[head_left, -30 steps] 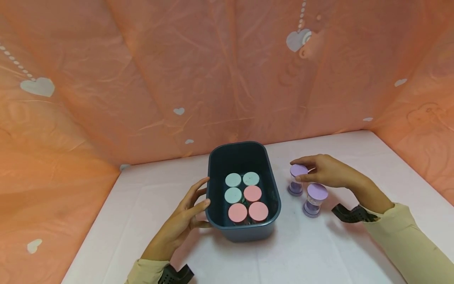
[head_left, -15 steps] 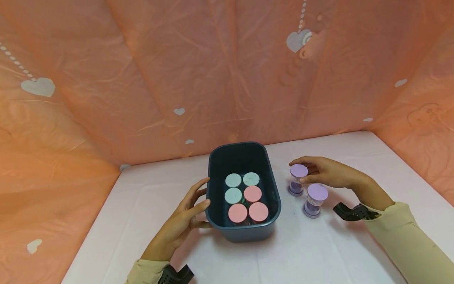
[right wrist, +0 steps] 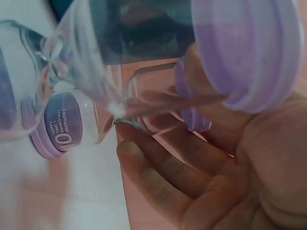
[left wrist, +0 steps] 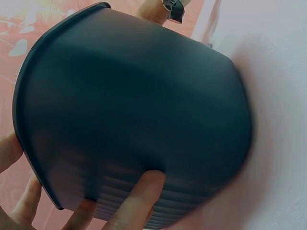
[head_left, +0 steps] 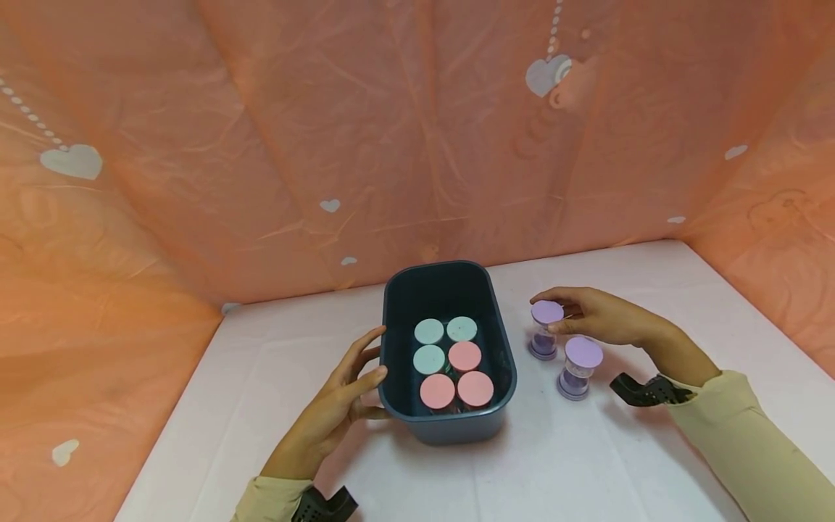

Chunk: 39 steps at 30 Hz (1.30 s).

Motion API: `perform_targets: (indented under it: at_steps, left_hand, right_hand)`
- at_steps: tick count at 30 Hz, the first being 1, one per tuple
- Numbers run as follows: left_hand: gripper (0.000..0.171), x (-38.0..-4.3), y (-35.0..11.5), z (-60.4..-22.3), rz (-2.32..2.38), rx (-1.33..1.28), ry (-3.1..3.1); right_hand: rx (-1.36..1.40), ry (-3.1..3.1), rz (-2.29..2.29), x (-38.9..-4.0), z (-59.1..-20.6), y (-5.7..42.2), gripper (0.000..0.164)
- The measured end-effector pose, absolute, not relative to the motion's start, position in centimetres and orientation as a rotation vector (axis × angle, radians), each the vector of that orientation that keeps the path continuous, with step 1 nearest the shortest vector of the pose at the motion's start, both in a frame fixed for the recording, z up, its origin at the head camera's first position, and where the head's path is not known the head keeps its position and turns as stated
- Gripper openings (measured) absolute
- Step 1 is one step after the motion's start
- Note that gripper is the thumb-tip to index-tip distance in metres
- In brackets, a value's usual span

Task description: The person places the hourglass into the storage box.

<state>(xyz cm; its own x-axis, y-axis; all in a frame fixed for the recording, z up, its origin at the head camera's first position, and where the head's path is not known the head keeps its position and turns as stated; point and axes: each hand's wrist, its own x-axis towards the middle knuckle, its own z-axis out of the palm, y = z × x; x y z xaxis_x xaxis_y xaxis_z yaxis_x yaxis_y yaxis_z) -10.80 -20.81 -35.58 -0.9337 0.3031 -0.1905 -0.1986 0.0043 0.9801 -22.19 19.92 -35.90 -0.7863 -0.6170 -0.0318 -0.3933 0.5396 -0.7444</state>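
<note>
In the head view, a dark blue-grey bin [head_left: 444,430] stands on the white tabletop. My left hand [head_left: 324,412] rests on its left side, fingers fairly straight. The left wrist view shows fingertips pressing the outer wall. Several sand timers with mint lids [head_left: 429,331] and pink lids [head_left: 475,389] stand inside. Right of the bin, my right hand [head_left: 601,316] holds a purple-lidded sand timer [head_left: 546,313] near its top, thumb and fingers on either side. Its label reads 10 minutes [right wrist: 64,122]. A second purple sand timer [head_left: 583,353] stands nearer, upright and apart from the hand.
White cloth [head_left: 548,464] covers the table. Orange sheeting [head_left: 417,145] with pale hearts encloses the back and both sides. The bin's far end nearly meets the back sheet. A black wrist strap [head_left: 649,391] sits at the right sleeve.
My right hand's thumb and fingers have shifted slightly at the farther purple sand timer, whose top moved a little left. The left hand, bin and nearer timer stay put.
</note>
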Motion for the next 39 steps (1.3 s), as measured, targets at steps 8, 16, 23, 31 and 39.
perform_targets:
  at_steps: [8,16,23,31,39]
  left_hand:
    - [0.059,-10.9,-20.9,-35.6,1.997,0.100,1.937]
    - [0.060,-10.8,-20.8,-35.8,1.990,0.110,1.929]
    - [0.057,-10.7,-20.8,-35.7,1.946,0.140,1.959]
    - [0.057,-10.9,-20.9,-35.5,1.937,0.166,1.972]
    - [0.057,-10.8,-20.9,-35.5,1.946,0.146,1.959]
  right_hand:
    - [-0.851,2.562,-1.081,-22.0,-35.3,19.7,0.054]
    - [-0.848,2.611,-1.092,-21.7,-33.6,19.4,0.053]
    - [-0.866,2.632,-1.121,-21.4,-31.3,18.9,0.054]
    - [-0.938,2.584,-1.202,-21.7,-29.4,18.0,0.051]
    - [-0.830,2.555,-1.243,-21.3,-27.5,17.7,0.056]
